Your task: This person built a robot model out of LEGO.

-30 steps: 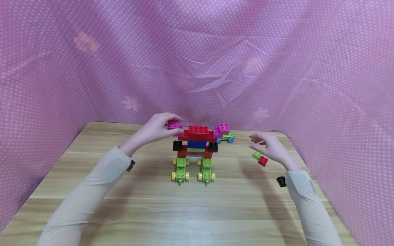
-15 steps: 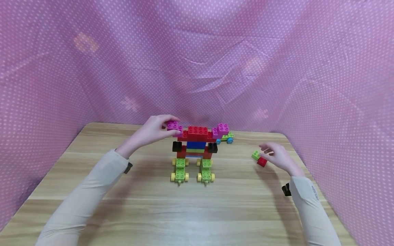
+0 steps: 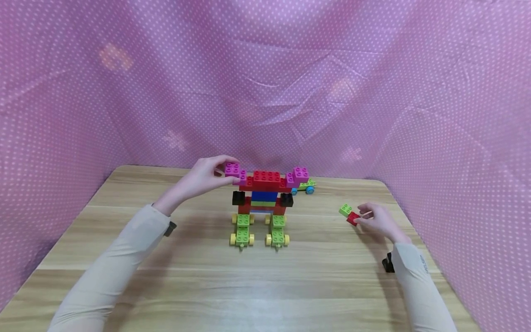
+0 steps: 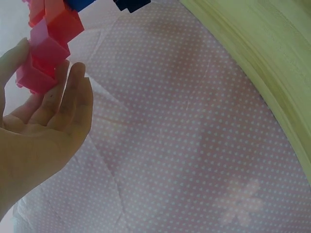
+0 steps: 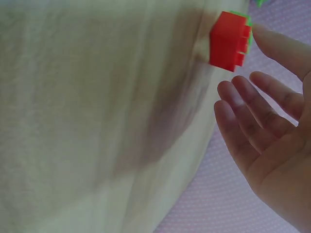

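A toy figure of building bricks stands mid-table, with a red top (image 3: pixel 267 179), a blue middle (image 3: pixel 264 196), black side bricks and two green wheeled bases (image 3: pixel 242 229) with yellow wheels. My left hand (image 3: pixel 203 176) pinches the pink brick (image 3: pixel 232 169) at its left shoulder between thumb and fingers; the left wrist view shows this pink brick (image 4: pixel 36 76) too. A matching pink brick (image 3: pixel 300 174) tops the other shoulder. Over on the right, my right hand (image 3: pixel 379 221) reaches beside a red brick (image 3: pixel 353 218), fingers loosely bent around air. A green brick (image 3: pixel 345 210) lies against the red one.
Behind the figure's right side sits a green wheeled piece (image 3: pixel 308 185) with blue wheels. Pink dotted cloth (image 3: pixel 265 83) hangs around the back and both sides of the wooden table (image 3: pixel 249 286).
My right hand has come down and rightward to the red brick's side. My left hand has stayed at the pink brick, its wrist sinking slightly. The figure stands in nearly the same spot.
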Available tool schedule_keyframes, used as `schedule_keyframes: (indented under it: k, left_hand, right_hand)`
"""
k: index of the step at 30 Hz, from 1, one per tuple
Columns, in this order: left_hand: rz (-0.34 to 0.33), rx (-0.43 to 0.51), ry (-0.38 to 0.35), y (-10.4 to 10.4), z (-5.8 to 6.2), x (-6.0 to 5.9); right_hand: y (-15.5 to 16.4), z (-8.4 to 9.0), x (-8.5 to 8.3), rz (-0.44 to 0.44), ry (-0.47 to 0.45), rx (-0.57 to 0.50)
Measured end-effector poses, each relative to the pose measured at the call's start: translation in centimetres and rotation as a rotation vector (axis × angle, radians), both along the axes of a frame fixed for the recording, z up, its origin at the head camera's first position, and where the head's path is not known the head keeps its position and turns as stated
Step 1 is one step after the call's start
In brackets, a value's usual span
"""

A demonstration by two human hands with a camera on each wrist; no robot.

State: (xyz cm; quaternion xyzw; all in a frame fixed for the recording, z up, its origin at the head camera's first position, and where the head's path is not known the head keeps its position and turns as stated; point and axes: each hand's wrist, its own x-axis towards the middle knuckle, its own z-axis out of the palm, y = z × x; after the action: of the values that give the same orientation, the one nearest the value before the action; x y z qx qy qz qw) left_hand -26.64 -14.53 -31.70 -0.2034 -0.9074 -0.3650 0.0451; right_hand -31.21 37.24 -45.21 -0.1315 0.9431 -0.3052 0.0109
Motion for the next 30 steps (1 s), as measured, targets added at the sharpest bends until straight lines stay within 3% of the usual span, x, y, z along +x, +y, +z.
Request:
schedule_keyframes:
  k: [7, 18, 25, 30]
  left_hand:
    - [-0.003, 0.034, -0.005, -0.4, -0.5, 0.0]
    - [0.013, 0.061, -0.018, -0.6, -0.9, 0.0]
    - [0.017, 0.08, -0.019, -0.5, -1.1, 0.0]
    - [0.014, 0.096, -0.021, -0.5, -1.2, 0.1]
  right_hand:
    - [0.3, -0.8, -0.2, 0.002, -0.023, 0.036]
    - [0.7, -1.3, -0.2, 0.023, 0.066, 0.089]
    - [0.7, 0.3, 0.7, 0.032, 0.028, 0.067]
    - [-0.1, 2.2, 1.0, 0.079, 0.126, 0.053]
